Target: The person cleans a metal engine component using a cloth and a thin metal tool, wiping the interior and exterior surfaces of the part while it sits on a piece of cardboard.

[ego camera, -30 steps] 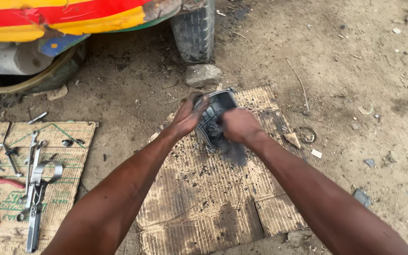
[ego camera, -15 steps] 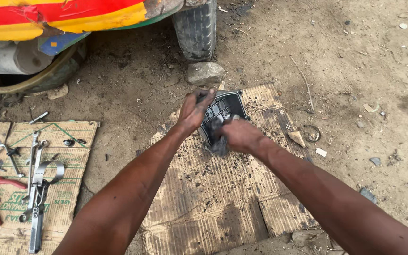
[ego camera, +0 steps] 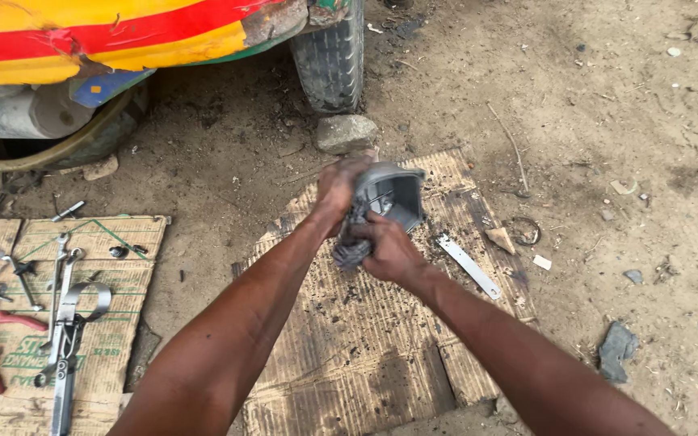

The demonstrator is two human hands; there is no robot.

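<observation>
Since a moment ago the grey metal cover (ego camera: 393, 198) has tipped, so its hollow side now faces us, and the right hand (ego camera: 388, 249) has slid lower. The left hand (ego camera: 339, 187) has its fingers wrapped around the cover's far left edge; the right hand's fingers are bunched tight on a dark, frayed rag (ego camera: 351, 250) pressed to its near rim. All this is above ribbed, oil-stained cardboard (ego camera: 349, 339) (a flat metal strip (ego camera: 468, 265) lies just right). Spanners (ego camera: 62, 323) rest far left.
</observation>
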